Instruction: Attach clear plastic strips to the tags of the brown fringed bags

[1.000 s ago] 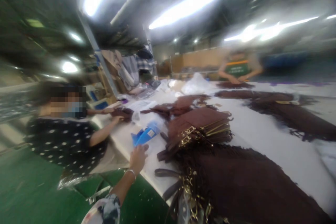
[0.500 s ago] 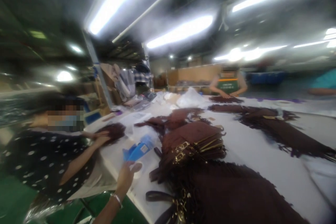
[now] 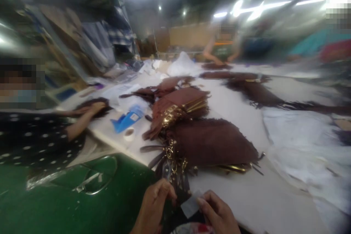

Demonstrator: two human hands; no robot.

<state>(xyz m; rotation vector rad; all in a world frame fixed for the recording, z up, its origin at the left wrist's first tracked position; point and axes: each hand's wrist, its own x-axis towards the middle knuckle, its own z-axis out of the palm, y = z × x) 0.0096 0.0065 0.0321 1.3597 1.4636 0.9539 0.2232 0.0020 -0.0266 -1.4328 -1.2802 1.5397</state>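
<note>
In the head view my right hand (image 3: pixel 218 210) pinches a small whitish translucent square sheet (image 3: pixel 189 205) at its upper right corner. Beside it, my left hand (image 3: pixel 157 202) has thumb and fingers drawn together; whatever may be between them is too blurred to make out. Just beyond both hands lies a stack of dark brown fringed bags (image 3: pixel 211 142), with gold clasps (image 3: pixel 173 153) and dark straps at its left end. Behind that rests a second pile of brown bags (image 3: pixel 178 100) with gold zips.
A roll of white tape (image 3: pixel 129 134) and a blue packet (image 3: pixel 127 118) lie left of the bags on the white table (image 3: pixel 274 186). White sheeting (image 3: pixel 309 146) covers the right. Co-workers sit left (image 3: pixel 35 139) and stand at the far side (image 3: pixel 222 51).
My left hand has come back from beside the tape roll and blue packet to near my body. My right hand and the translucent square are now visible. The view has tilted down.
</note>
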